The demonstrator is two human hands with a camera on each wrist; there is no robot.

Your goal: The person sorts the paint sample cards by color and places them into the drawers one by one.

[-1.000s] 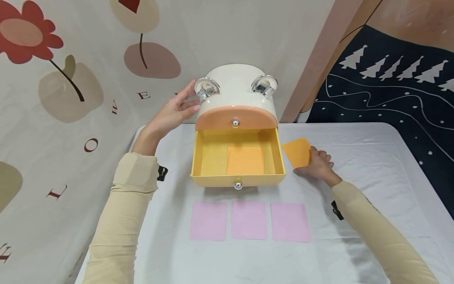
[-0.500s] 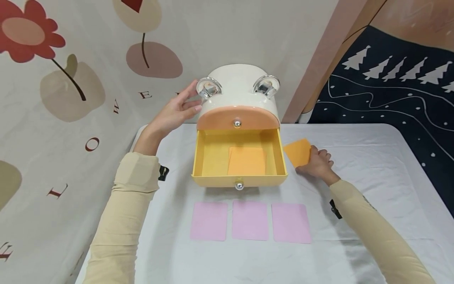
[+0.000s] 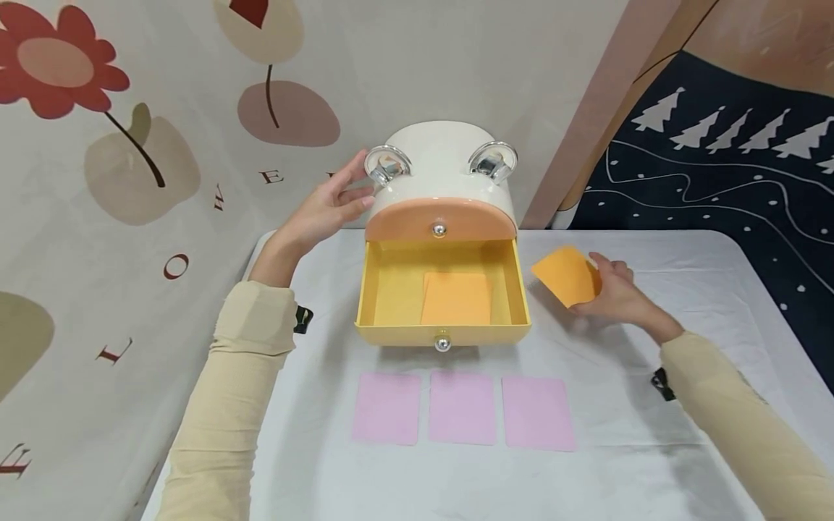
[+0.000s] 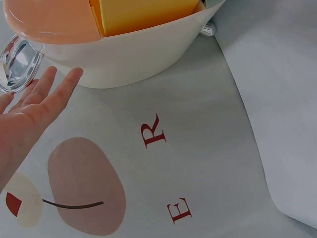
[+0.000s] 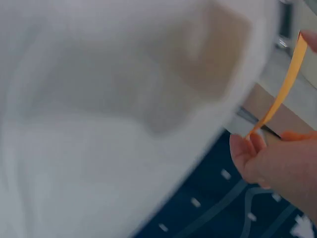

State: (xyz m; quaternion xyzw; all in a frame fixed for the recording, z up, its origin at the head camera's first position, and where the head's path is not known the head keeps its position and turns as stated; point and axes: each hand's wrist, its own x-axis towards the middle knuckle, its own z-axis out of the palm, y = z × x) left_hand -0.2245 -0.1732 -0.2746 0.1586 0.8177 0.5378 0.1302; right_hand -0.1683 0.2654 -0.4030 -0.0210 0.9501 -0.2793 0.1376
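My left hand point(image 3: 326, 210) rests its fairly straight fingers against the left side of a white drawer cabinet point(image 3: 439, 155), beside a silver ear-shaped piece point(image 3: 388, 165). In the left wrist view, the fingers point(image 4: 52, 94) are spread near the cabinet. My right hand point(image 3: 615, 293) holds an orange paper square point(image 3: 565, 276) by its edges, raised over the table to the right of the cabinet. The right wrist view shows that paper point(image 5: 286, 82) nearly edge-on and slightly bowed. More orange paper point(image 3: 456, 298) lies inside the pulled-out yellow drawer point(image 3: 443, 334).
Three pink paper squares, left point(image 3: 387, 409), middle point(image 3: 461, 408) and right point(image 3: 538, 413), lie in a row before the drawer. The peach upper drawer point(image 3: 417, 221) is closed. A printed cloth wall point(image 3: 456, 65) stands behind the white-covered table point(image 3: 677, 289).
My right hand has moved right and lifted the orange paper off the table, away from the drawer. My left hand has stayed at the cabinet. The head view has shifted slightly.
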